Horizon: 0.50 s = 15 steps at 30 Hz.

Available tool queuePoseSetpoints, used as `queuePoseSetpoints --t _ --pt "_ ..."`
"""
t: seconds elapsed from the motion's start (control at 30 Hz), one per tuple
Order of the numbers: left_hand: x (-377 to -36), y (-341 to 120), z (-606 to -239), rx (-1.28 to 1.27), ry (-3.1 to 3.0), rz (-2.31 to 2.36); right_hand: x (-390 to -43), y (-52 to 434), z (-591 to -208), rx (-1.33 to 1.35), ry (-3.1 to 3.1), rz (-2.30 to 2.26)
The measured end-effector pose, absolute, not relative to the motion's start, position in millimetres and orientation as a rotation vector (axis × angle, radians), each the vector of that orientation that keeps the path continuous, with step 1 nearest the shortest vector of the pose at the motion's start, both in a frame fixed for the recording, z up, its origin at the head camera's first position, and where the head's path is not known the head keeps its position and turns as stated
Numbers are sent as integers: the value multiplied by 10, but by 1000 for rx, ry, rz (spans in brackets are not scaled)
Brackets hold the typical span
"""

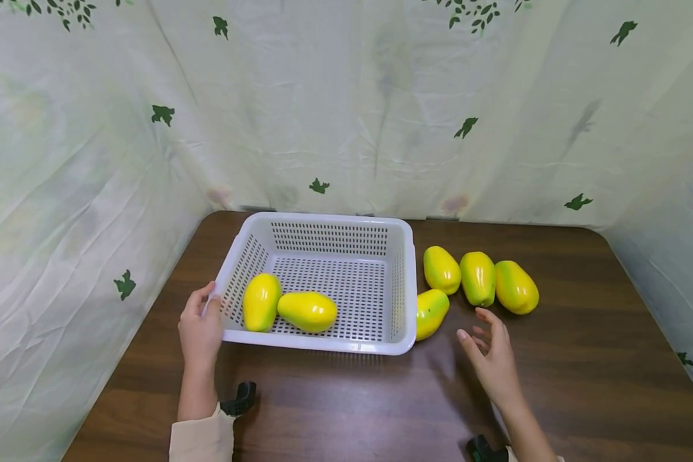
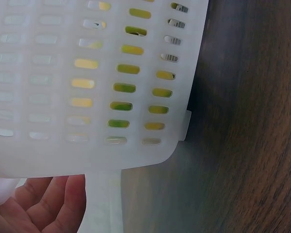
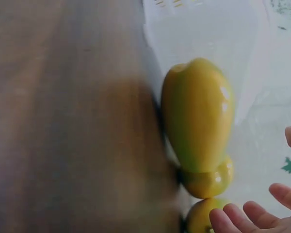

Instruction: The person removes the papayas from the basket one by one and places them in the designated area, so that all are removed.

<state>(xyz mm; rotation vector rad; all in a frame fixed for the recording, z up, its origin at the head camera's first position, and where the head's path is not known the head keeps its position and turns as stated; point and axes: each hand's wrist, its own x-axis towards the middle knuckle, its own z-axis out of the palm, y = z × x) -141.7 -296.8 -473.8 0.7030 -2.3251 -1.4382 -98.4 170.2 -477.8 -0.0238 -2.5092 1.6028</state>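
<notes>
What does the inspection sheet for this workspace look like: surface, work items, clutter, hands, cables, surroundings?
Surface: dark wood-grain table.
Work items: white perforated basket holding two yellow-green fruits; four more fruits lie on the table right of it, the nearest fruit against the basket wall.
Clutter: nothing seen.
Hands: left hand holds the basket's left front corner; right hand hovers with fingers spread, empty, near the nearest fruit.
Cables: nothing seen; black wrist camera mounts show at both wrists.
Surroundings: pale leaf-print cloth hangs behind and at both sides.
</notes>
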Motion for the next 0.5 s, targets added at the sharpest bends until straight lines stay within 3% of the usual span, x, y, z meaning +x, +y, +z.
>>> queuePoseSetpoints --t 0.3,0.5 --pt "-1623 -3273 -5263 645 -2323 -1312 -1063 1668 -4566 76 -2426 1624" --pt "-1654 -3314 -5394 633 -2309 -1295 -1078 1581 -4318 150 -2384 1637"
